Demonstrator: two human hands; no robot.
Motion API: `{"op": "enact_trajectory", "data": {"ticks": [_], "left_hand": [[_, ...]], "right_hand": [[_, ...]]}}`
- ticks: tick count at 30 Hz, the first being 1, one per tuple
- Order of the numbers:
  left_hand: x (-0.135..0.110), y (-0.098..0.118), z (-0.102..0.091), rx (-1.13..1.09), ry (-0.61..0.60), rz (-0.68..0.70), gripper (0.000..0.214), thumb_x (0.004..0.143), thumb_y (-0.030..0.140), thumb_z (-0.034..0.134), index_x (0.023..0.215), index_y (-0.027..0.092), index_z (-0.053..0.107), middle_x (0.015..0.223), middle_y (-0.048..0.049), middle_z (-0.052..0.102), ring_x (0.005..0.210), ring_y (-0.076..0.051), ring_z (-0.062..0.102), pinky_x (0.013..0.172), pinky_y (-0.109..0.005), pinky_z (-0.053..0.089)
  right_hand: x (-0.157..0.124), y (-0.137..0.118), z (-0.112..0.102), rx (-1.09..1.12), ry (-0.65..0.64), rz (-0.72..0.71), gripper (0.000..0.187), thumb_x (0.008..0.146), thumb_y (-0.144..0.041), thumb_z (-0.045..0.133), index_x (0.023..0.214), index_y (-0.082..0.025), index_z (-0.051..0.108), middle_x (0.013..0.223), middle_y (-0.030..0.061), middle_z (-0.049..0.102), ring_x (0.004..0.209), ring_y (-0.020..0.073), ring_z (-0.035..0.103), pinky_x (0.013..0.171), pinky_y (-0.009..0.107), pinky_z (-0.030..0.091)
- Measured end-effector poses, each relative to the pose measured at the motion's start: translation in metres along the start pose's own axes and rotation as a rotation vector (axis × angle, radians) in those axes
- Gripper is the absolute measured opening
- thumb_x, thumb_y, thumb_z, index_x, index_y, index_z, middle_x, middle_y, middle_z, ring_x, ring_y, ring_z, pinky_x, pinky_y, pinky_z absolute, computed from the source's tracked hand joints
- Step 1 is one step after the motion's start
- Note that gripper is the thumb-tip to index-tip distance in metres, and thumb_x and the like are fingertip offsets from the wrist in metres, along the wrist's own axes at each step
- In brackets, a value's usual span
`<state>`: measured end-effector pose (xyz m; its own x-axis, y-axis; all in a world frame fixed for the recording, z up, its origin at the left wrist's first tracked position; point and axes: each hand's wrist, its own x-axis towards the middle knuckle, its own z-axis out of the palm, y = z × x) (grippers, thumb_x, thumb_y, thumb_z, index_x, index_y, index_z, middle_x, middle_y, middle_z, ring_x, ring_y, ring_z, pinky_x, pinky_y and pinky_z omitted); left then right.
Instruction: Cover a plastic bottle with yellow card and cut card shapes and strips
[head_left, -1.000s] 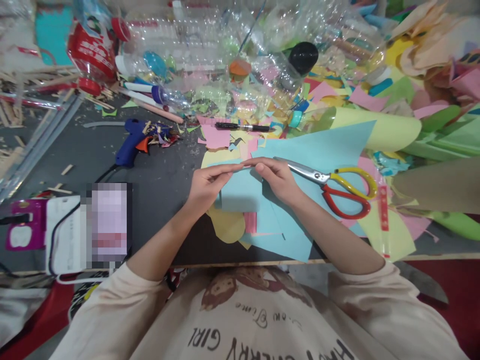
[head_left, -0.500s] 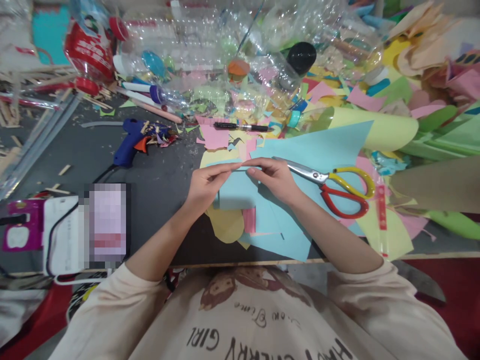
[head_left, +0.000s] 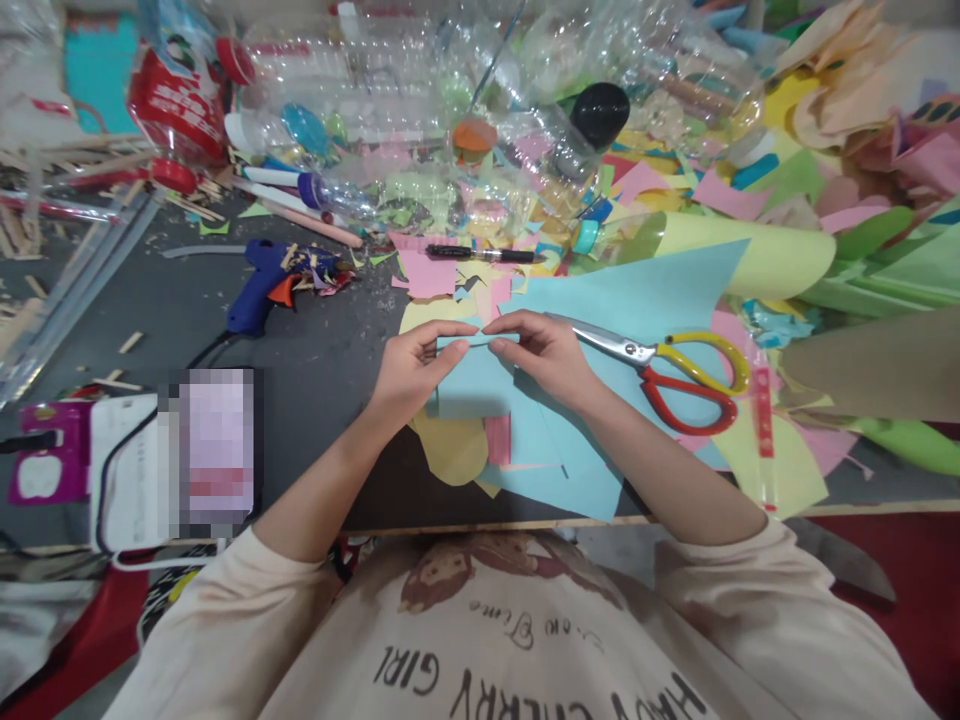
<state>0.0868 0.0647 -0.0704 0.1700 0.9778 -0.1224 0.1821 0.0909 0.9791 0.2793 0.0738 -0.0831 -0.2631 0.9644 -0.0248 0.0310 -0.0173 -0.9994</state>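
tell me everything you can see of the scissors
The scissors have silver, metal-looking blades, a round pivot and two loop handles, one yellow, one red. They lie mostly on a light-blue sheet, loops to the right and blades pointing left, toward the person's right hand. The blades look closed. Whether the hand touches the tip is unclear.

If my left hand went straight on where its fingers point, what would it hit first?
Most likely your right hand, which faces your left hand across a narrow gap, with both on the blue paper. Exact depth is hard to judge here.
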Motion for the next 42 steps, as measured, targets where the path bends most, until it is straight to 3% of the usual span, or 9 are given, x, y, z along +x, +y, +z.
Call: {"op": "enact_trajectory", "data": {"ticks": [11,27,33,42], "left_hand": [[0.0019,0.0011,-0.001,0.054,0.005,-0.005,0.04,0.08,0.056,0.069,0.087,0.018,0.078,0.075,-0.0038,0.072,0.055,-0.011,0.052,0.05,-0.024,0.039],[0.0052,0.0031,-0.0026,0.012,0.027,-0.056,0.043,0.073,0.062,0.075,0.083,0.021,0.082,0.082,-0.0064,0.079,0.069,-0.017,0.066,0.06,-0.025,0.049],[0.006,0.0062,-0.006,0.024,-0.011,-0.052,0.042,0.075,0.061,0.074,0.084,0.021,0.083,0.091,-0.0077,0.08,0.081,-0.021,0.07,0.069,-0.028,0.053],[0.0052,0.0058,-0.0065,0.071,-0.007,-0.042,0.039,0.079,0.056,0.072,0.087,0.02,0.083,0.088,-0.0066,0.08,0.079,-0.02,0.069,0.069,-0.028,0.051]], "right_hand": [[0.0,0.001,-0.0008,-0.028,0.007,-0.01,0.027,0.081,-0.047,0.075,0.085,-0.021,0.075,0.079,0.0013,0.072,0.065,0.0122,0.059,0.059,0.026,0.046],[0.0015,-0.0037,-0.0007,0.051,0.022,0.045,0.026,0.074,-0.045,0.08,0.08,-0.02,0.074,0.061,-0.004,0.062,0.054,0.0083,0.046,0.05,0.024,0.036],[0.0026,-0.0054,-0.0012,0.094,0.013,0.09,0.032,0.071,-0.051,0.081,0.077,-0.02,0.074,0.059,-0.0043,0.059,0.054,0.0084,0.044,0.051,0.024,0.035],[0.0029,-0.0068,-0.002,0.116,0.019,0.087,0.033,0.07,-0.051,0.082,0.073,-0.019,0.074,0.054,-0.0056,0.054,0.051,0.0074,0.04,0.049,0.024,0.031]]}}
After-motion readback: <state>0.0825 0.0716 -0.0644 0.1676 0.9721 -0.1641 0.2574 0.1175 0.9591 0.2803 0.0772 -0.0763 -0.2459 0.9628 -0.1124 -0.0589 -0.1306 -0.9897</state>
